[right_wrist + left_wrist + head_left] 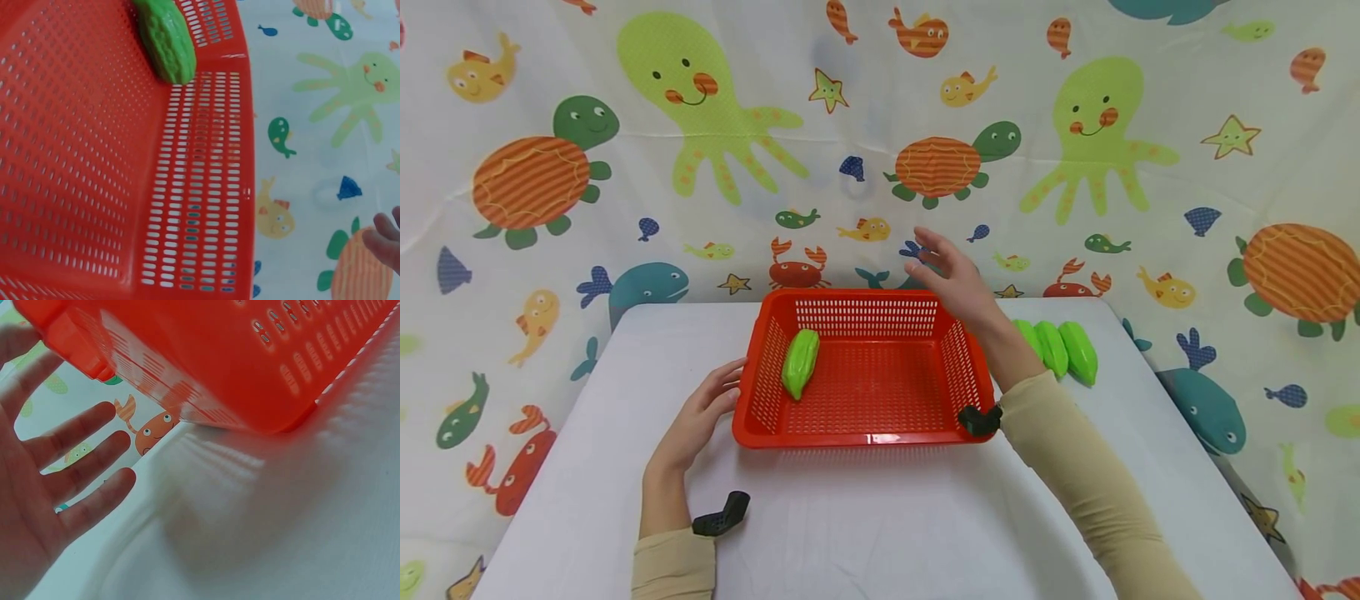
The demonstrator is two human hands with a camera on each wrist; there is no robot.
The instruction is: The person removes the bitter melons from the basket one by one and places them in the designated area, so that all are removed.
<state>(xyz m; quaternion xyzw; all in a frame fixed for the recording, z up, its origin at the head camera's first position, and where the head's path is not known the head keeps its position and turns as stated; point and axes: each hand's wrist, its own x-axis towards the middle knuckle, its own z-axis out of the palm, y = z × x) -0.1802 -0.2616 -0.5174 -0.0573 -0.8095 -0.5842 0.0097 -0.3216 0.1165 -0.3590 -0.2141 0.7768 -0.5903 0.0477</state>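
Observation:
A red plastic basket [865,439] with slotted walls stands on the table. Inside it, toward the left end, lies one green bitter melon [801,363], whose bumpy skin shows in the right wrist view [167,44]. My left hand [695,421] is at the basket's left side, fingers spread and fingertips by the rim; whether they touch it I cannot tell. Above the basket's back right corner, my right hand [958,283] is raised with loosely extended fingers and nothing in it. Only its fingertips show in the right wrist view.
Several more green bitter melons [1078,353] lie in a row right of the basket, partly hidden by my right forearm. The white table [880,525] ends behind the basket at a curtain [880,83] printed with sea animals. Dark wrist devices [722,514] sit at both wrists.

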